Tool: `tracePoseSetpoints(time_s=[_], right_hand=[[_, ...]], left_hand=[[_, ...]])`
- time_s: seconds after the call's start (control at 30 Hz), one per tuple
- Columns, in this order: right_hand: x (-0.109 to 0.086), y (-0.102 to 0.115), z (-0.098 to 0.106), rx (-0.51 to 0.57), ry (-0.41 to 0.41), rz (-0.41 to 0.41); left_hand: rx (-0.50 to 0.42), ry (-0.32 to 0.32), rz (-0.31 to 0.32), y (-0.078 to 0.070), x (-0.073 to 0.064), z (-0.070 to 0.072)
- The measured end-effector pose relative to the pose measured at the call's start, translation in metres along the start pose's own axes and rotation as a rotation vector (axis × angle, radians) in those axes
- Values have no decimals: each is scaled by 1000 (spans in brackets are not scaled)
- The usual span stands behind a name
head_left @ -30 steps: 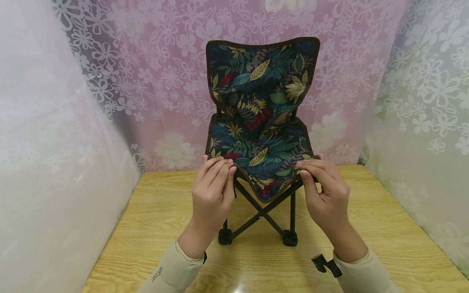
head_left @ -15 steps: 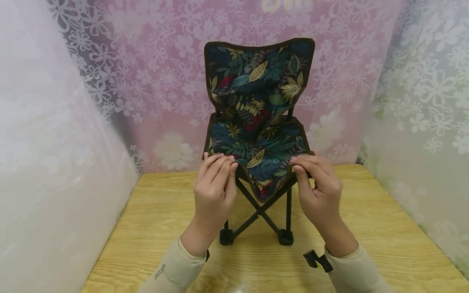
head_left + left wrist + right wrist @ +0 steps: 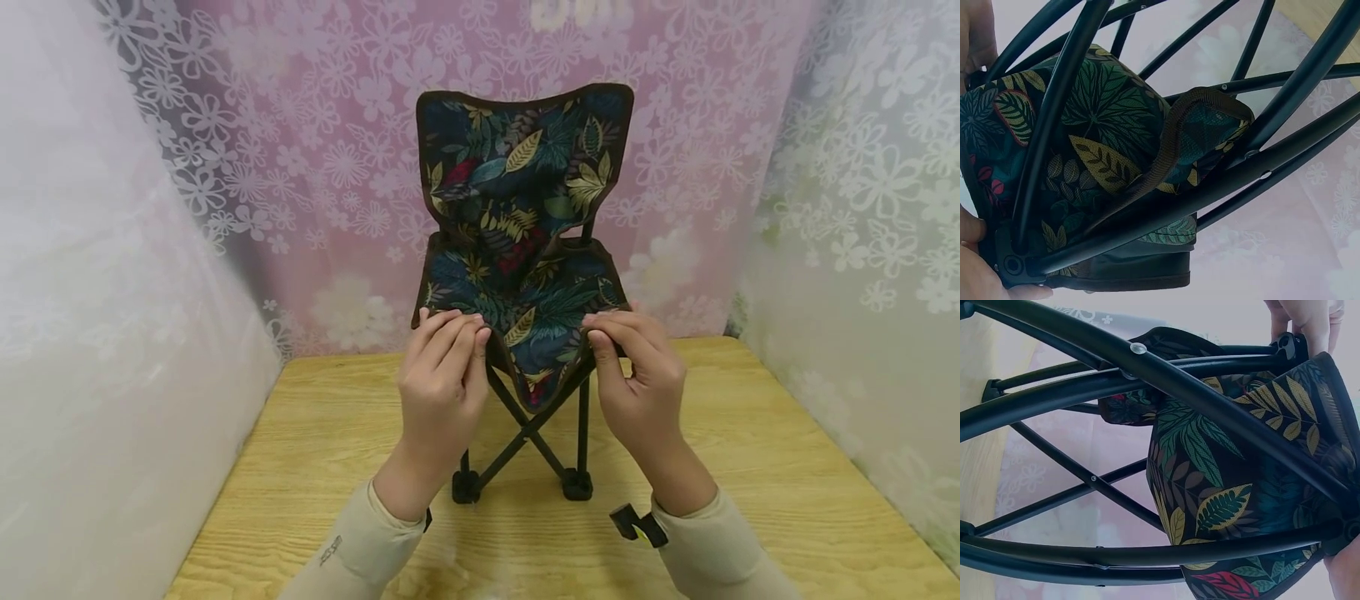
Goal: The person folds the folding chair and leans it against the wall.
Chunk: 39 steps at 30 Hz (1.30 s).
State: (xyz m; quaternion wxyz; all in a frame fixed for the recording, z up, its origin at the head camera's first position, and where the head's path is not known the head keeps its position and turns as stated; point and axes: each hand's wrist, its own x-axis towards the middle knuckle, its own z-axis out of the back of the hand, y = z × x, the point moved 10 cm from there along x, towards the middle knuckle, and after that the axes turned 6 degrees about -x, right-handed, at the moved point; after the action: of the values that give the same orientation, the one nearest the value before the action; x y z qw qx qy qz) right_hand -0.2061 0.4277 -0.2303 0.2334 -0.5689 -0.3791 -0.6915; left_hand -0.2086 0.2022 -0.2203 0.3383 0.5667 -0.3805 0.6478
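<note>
A small folding chair (image 3: 525, 158) with dark leaf-print fabric and black crossed tube legs stands unfolded in the head view. My left hand (image 3: 442, 387) grips the front left corner of its seat, fingertips over the edge and thumb nearer me. At the front right corner my right hand (image 3: 641, 375) holds on the same way. Between them the front of the seat cloth (image 3: 534, 375) sags into a point. The left wrist view shows the seat's underside, tubes (image 3: 1147, 225) and a black corner joint (image 3: 1013, 262) by the fingers. From the right wrist, crossed tubes (image 3: 1210, 406) pass beneath the fabric.
The chair's black feet (image 3: 577, 484) stand on a wooden table (image 3: 360, 517). Behind is a pink flower-print curtain (image 3: 337, 167), with pale sheets (image 3: 847, 275) on both sides. A black strap piece (image 3: 637, 525) is at my right sleeve.
My right hand has moved left with its seat corner, and the left hand slightly right. The chair has narrowed, its front feet closer together, and the seat cloth sags in a narrower fold.
</note>
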Motion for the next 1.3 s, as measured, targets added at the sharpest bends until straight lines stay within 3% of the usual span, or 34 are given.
tracePoseSetpoints(time_s=[0.7,1.07,1.3], right_hand=[[19,10,-20,8,11,40],[23,14,-21,-3,51,60],[20,14,-20,2,83,71]], left_hand=[[55,44,-76,-13,20,-18],[89,102,-116,-18,22,-20],[78,90,-127,-19,16,-15]])
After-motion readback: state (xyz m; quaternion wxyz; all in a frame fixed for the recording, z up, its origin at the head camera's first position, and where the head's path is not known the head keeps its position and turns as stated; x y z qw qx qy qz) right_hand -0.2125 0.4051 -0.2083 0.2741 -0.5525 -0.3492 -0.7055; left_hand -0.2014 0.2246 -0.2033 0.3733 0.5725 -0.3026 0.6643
